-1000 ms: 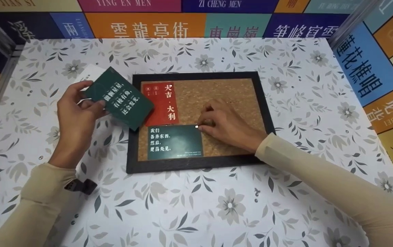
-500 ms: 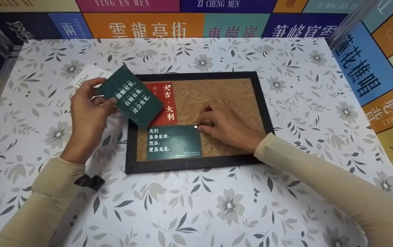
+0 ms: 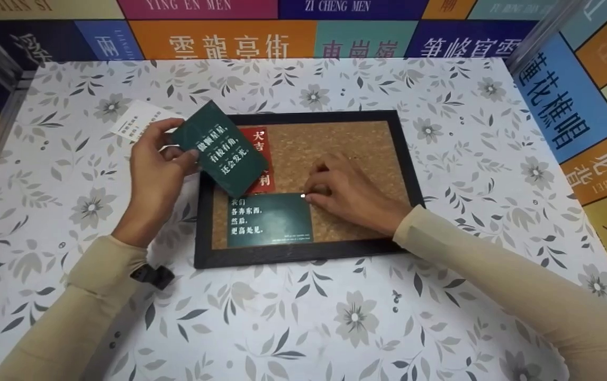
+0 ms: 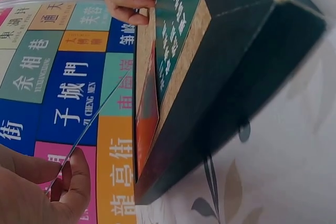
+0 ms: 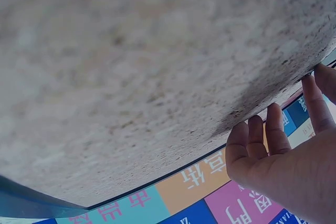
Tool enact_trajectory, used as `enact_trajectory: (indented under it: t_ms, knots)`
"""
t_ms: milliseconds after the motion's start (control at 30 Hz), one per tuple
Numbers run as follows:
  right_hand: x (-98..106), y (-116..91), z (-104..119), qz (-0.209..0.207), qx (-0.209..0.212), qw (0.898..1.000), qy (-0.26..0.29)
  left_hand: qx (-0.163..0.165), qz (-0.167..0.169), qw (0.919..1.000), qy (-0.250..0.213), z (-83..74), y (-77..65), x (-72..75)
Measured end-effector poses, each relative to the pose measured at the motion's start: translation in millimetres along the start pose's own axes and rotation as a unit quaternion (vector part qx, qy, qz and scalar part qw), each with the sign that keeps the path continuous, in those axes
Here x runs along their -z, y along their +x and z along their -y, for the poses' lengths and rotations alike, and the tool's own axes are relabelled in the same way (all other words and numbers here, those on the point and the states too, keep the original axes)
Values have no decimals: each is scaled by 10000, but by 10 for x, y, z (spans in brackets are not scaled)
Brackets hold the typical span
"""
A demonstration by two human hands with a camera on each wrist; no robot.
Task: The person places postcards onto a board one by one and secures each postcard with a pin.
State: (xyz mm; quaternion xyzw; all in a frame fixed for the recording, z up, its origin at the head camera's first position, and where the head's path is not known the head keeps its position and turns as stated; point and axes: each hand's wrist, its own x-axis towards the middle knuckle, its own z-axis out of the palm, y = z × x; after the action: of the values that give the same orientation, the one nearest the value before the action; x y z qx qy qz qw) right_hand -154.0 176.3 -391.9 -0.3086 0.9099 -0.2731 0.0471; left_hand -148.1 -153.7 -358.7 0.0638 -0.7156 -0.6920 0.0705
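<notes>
My left hand [image 3: 157, 169] pinches a dark green card [image 3: 224, 151] with white characters by its left edge. The card tilts over the left part of a black-framed cork board [image 3: 345, 140]. In the left wrist view this card shows edge-on, between thumb and fingers. It partly covers a red card [image 3: 267, 138] lying on the cork. Below that lies a second green card [image 3: 271, 219]. At its top right corner my right hand [image 3: 348, 193] pinches a small white pin [image 3: 303, 196] between thumb and forefinger. The other right fingertips rest on the cork in the right wrist view.
A white card [image 3: 136, 120] with print lies on the table at the left, partly behind my left hand. A floral cloth [image 3: 353, 317] covers the table. Coloured panels [image 3: 224, 39] with large characters stand along the back and sides.
My left hand has moved right with the green card, which now overlaps more of the red card. More of the white card shows. My right hand has stayed at the lower card's corner.
</notes>
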Motion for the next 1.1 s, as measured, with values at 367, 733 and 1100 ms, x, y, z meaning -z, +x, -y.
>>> enact_trajectory:
  t_ms: [367,733,1100]
  knots:
    - [-7,7,8,-48,28,9999,-94,-166,323,9982,477,19,-13,-234]
    - [-11,6,9,-44,6,10000,-29,-154,517,9977,421,27,4,-415]
    - [-8,2,16,-17,-76,10000,-3,-149,618,9976,291,38,44,-529]
